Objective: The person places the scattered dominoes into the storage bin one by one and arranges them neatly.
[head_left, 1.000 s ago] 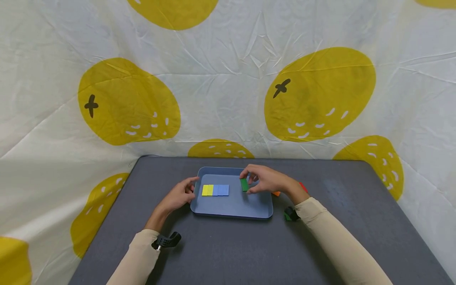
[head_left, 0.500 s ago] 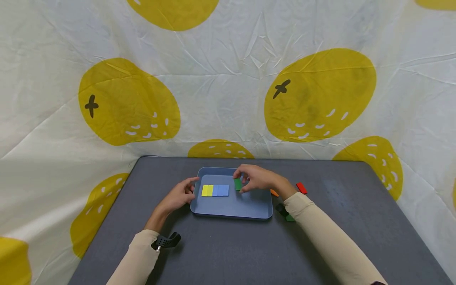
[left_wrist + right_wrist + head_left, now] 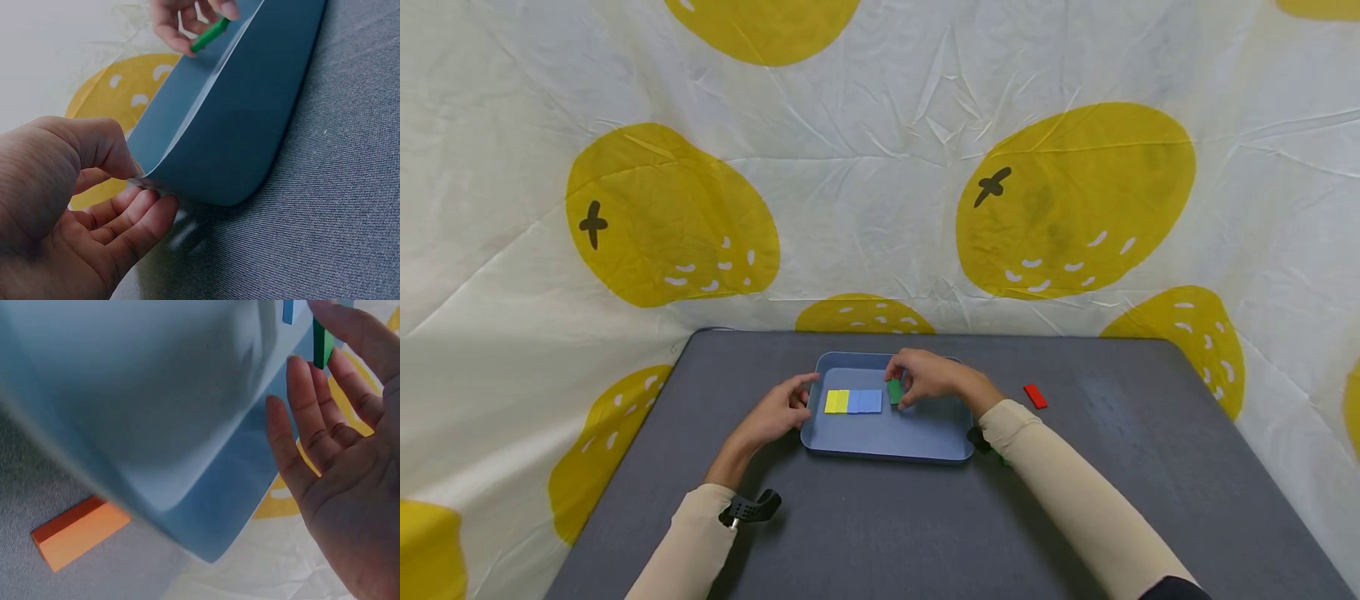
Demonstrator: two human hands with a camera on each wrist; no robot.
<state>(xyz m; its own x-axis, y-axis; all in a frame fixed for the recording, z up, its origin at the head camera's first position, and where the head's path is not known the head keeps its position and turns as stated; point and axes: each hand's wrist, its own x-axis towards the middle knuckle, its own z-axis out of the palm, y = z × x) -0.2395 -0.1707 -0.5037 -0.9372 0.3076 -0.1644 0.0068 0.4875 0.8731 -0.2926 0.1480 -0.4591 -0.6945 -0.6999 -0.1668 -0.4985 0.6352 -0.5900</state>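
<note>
My right hand (image 3: 931,375) pinches a small flat green block (image 3: 894,392) between thumb and fingers. It holds the block over the blue-grey tray (image 3: 887,437), a short gap to the right of a row. In that row, yellow blocks (image 3: 837,402) lie on the left and blue blocks (image 3: 865,402) on the right, side by side. At the tray's left side, my left hand (image 3: 775,412) grips the rim, with other fingers against the outer wall in the left wrist view. The green block (image 3: 322,345) stands on edge in the right hand's pinch in the right wrist view.
A red block (image 3: 1035,396) lies on the dark grey table (image 3: 880,525), right of the tray. An orange block (image 3: 81,531) rests just outside the tray wall. Another green piece (image 3: 1004,461) is mostly hidden by the right sleeve. A fruit-patterned cloth (image 3: 880,208) hangs behind the table.
My right hand has carried the green block leftward, closer to the blue blocks. The red block has come out from behind the arm, while the orange one is now covered in the head view.
</note>
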